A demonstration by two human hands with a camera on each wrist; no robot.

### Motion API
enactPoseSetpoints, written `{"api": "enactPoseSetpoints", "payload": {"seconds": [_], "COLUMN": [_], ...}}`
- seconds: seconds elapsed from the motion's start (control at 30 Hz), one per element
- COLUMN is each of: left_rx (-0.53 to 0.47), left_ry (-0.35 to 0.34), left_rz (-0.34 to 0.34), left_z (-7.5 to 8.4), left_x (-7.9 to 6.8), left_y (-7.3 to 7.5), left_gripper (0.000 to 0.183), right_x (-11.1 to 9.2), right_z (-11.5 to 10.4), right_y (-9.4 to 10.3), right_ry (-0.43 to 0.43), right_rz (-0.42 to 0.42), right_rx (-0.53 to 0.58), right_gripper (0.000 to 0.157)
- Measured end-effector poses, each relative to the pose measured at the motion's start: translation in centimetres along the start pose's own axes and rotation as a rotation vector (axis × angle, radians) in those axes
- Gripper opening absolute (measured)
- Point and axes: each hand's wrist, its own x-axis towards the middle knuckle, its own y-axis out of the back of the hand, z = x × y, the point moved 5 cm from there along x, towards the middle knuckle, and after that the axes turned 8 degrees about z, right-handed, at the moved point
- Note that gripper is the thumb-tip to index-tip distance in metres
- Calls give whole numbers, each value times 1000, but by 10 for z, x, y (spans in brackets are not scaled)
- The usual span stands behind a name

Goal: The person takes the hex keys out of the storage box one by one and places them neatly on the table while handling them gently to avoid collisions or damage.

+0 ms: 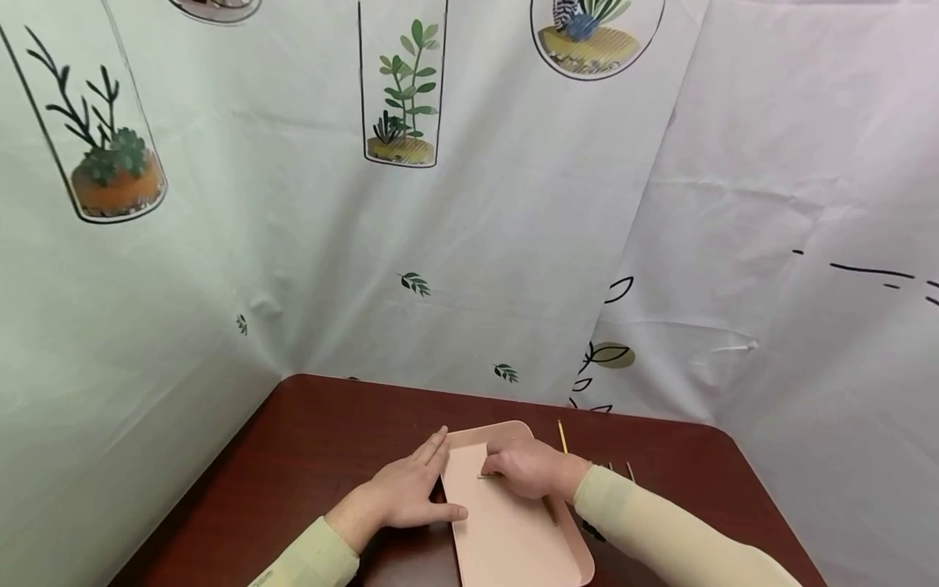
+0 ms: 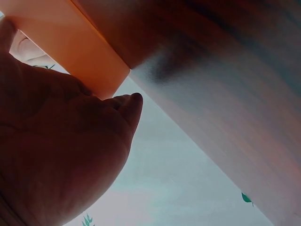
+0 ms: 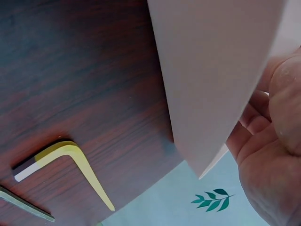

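Observation:
A shallow pink tray (image 1: 480, 562) lies on the table in the head view. My left hand (image 1: 407, 489) rests on its left rim, fingers straight along the outside and thumb over the inside. In the left wrist view that hand (image 2: 61, 141) is dark beside the tray wall. Over the tray floor, my right hand (image 1: 524, 467), fingers curled, pinches a thin hex key (image 1: 486, 476); most of it is hidden. Another thin rod (image 1: 551, 512) lies inside by the right wall. Outside, a yellow L-shaped hex key (image 3: 84, 165) lies on the table.
Beside the yellow key lies a grey-green rod (image 3: 26, 203), partly out of view. A small black object (image 1: 592, 531) shows beneath the right sleeve. The dark red wooden table (image 1: 330, 440) meets a printed white curtain (image 1: 469, 269) at its back and sides.

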Motion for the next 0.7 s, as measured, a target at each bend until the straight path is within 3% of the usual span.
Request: {"api": "enactPoseSetpoints", "payload": {"seconds": [0.7], "left_rx": [10], "left_ry": [-12], "left_rz": [13], "left_z": [-2], "left_x": [2], "left_y": [1], "left_gripper": [120], "right_x": [2], "right_z": [0], "right_y": [-8], "right_ry": [-41], "right_rz": [-6], "right_rx": [-51], "right_gripper": [13]}}
